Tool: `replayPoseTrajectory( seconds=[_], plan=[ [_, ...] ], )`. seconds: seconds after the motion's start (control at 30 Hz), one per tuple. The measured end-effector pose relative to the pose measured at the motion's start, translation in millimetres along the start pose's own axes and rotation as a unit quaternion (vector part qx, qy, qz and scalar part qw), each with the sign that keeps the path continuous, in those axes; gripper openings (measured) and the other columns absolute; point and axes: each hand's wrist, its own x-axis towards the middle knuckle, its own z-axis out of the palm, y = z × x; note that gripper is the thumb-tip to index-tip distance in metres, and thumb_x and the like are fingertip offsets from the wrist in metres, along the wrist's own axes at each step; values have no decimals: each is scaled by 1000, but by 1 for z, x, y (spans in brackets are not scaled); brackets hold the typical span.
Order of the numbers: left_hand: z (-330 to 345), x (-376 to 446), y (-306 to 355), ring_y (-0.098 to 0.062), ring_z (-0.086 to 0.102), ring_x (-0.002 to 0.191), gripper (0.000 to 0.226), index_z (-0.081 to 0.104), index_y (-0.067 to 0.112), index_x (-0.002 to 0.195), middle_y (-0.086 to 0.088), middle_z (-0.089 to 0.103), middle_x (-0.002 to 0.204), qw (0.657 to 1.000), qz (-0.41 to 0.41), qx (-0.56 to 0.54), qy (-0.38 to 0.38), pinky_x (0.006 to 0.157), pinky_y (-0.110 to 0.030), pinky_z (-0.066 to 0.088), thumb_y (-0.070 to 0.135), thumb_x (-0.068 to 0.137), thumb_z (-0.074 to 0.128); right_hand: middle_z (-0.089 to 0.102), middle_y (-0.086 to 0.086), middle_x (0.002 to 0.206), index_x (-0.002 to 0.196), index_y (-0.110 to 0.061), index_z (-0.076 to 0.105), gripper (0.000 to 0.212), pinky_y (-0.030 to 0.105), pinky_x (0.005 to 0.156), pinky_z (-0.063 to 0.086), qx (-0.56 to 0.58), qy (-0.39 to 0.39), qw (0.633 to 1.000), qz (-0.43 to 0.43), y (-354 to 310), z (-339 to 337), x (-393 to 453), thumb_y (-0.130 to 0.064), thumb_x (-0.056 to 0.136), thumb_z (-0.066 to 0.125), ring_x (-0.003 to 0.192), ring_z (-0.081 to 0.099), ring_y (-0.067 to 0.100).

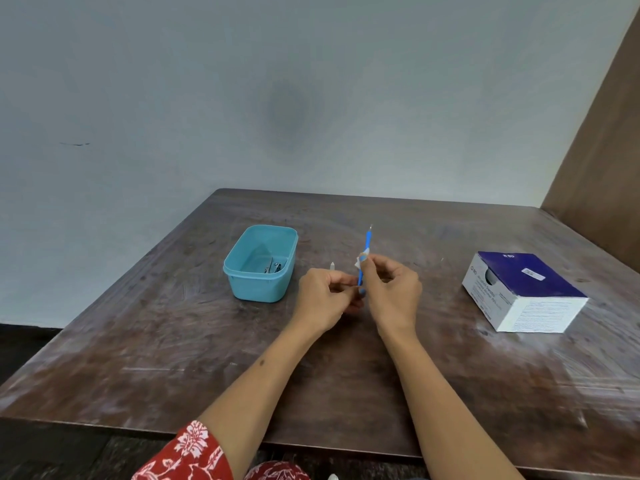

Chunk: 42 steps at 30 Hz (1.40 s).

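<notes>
A thin blue tool [364, 251] with a metal tip stands nearly upright above the middle of the table. My right hand [393, 289] pinches a small white swab [360, 260] against its shaft. My left hand [325, 296] grips the tool's lower end, and a small white piece [332, 267] sticks up from between its fingers. Both hands hover close together just above the wooden table [173, 341].
A teal plastic tub [239, 268] holding several small metal tools stands left of the hands. A blue and white swab box [526, 292] sits at the right. A wall runs behind the table and a brown panel rises at the far right.
</notes>
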Motion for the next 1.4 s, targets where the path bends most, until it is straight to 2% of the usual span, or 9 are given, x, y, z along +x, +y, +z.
replayPoseTrajectory(
  seconds=[0.17, 0.37, 0.57, 0.67, 0.8, 1.0, 1.13, 1.27, 1.4],
  plan=[
    [-3, 1, 0, -15, 72, 70, 19, 72, 5, 97, -11, 73, 83, 999, 25, 20, 22, 64, -25, 59, -2, 84, 61, 70, -8, 66, 82, -20, 75, 14, 36, 69, 57, -76, -32, 996, -31, 1, 2, -3, -31, 82, 67, 64, 67, 7],
    [1, 0, 3, -22, 70, 67, 13, 70, -4, 94, -19, 71, 81, 999, -14, -29, -25, 65, -32, 60, -3, 82, 64, 66, -16, 67, 81, -34, 67, 6, 33, 69, 54, -63, 10, 996, -57, -3, -2, -2, -36, 86, 64, 56, 64, 3],
    [-4, 1, 2, -17, 72, 70, 17, 71, 3, 98, -11, 73, 83, 999, 22, 3, 26, 65, -27, 59, 1, 85, 62, 72, -11, 85, 86, -27, 74, 13, 41, 82, 52, -92, -42, 993, -69, 8, 3, 1, -36, 80, 67, 90, 65, 15],
    [-3, 0, 3, -18, 72, 70, 16, 70, 2, 98, -11, 72, 81, 1000, 11, 0, 6, 65, -27, 60, 0, 85, 61, 71, -10, 89, 86, -25, 74, 17, 42, 78, 53, -92, -13, 991, -100, 10, 2, 1, -38, 81, 65, 88, 65, 18],
    [-1, -1, 4, -16, 71, 67, 16, 71, 2, 96, -9, 71, 77, 1000, 23, 1, 1, 62, -25, 59, -1, 84, 62, 70, -5, 95, 91, -18, 73, 15, 34, 82, 47, -90, -2, 989, -113, 7, 1, 1, -30, 85, 67, 98, 60, 19],
    [-2, -1, 4, -17, 71, 70, 18, 71, 3, 98, -6, 71, 78, 998, 50, 1, 43, 64, -25, 59, -2, 84, 62, 66, -11, 90, 88, -20, 74, 10, 15, 78, 40, -100, -38, 988, -110, 8, 3, 1, -27, 84, 68, 98, 56, 12],
    [-1, -2, 5, -15, 71, 71, 20, 71, 4, 100, -6, 72, 80, 997, 69, 15, 17, 66, -24, 58, -1, 83, 62, 62, -15, 87, 87, -18, 71, 7, 36, 82, 48, -69, -3, 991, -113, 5, 3, -1, -23, 84, 67, 94, 58, 15],
    [-2, -3, 4, -2, 67, 78, 26, 70, 11, 106, 1, 73, 91, 976, 149, 128, 96, 73, -9, 52, 6, 82, 61, 62, -11, 92, 90, -19, 70, 7, 43, 85, 46, -103, 12, 984, -142, 4, 2, -2, -23, 86, 65, 94, 57, 15],
    [-4, -2, 8, 10, 62, 77, 24, 68, 8, 109, 5, 69, 92, 967, 175, 78, 167, 67, -3, 46, 12, 87, 61, 65, -5, 94, 91, -20, 69, 11, 35, 80, 40, -173, -11, 964, -204, 7, 2, -2, -27, 86, 62, 91, 57, 17]
  ],
)
